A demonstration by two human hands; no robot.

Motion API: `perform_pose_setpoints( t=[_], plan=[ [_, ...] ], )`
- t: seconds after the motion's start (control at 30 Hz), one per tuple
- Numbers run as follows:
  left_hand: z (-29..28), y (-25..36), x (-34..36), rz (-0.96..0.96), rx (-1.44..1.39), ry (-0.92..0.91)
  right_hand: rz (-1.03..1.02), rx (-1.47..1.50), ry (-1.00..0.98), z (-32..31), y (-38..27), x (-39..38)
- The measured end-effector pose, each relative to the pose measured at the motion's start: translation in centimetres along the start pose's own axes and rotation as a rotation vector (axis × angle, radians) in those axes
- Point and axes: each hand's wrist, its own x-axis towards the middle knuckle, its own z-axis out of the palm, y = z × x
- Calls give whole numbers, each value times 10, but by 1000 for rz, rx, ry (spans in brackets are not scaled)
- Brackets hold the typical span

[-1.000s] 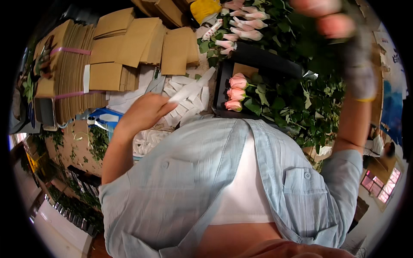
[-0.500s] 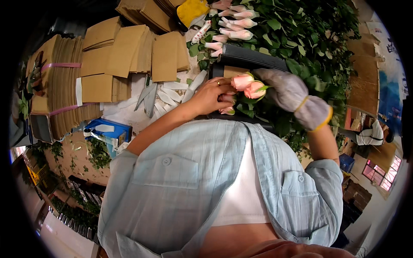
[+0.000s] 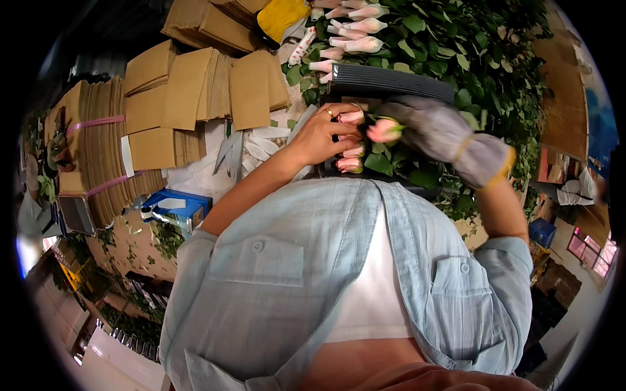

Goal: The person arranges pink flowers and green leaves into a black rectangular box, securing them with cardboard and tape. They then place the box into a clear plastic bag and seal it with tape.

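2 hands meet over a cluster of pink rosebuds. The left hand, bare with a ring on 1 finger, lies curled with its fingertips on the rosebuds that stand in a black tray; whether it pinches a stem I cannot tell. The right hand, in a grey glove with a yellow cuff, is closed around the stem of 1 pink rose, holding the bud just beside the left fingertips and above the tray's other buds. Green leaves fill the bench behind and to the right of the tray. Further netted buds lie above the tray, near a yellow glove. Stacks of brown cardboard sleeves cover the left side, with a blue box below them. Against 0.5 s ago, both hands sit in nearly the same place; 1.0 s ago the gloved hand was raised high and the left was away from the buds.
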Motion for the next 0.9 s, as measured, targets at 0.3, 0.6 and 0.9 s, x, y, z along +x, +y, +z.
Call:
perform_pose_setpoints(
  t=[0.3,0.6,0.9],
  plan=[
    [4,-4,9,-18,58,2,15,-503,444,-5,-25,-9],
    [-4,0,7,-103,164,-89,-252,-558,520,50,19,15],
    [-1,19,2,-23,567,-38,-203,-561,404,68,22,19]
  ],
)
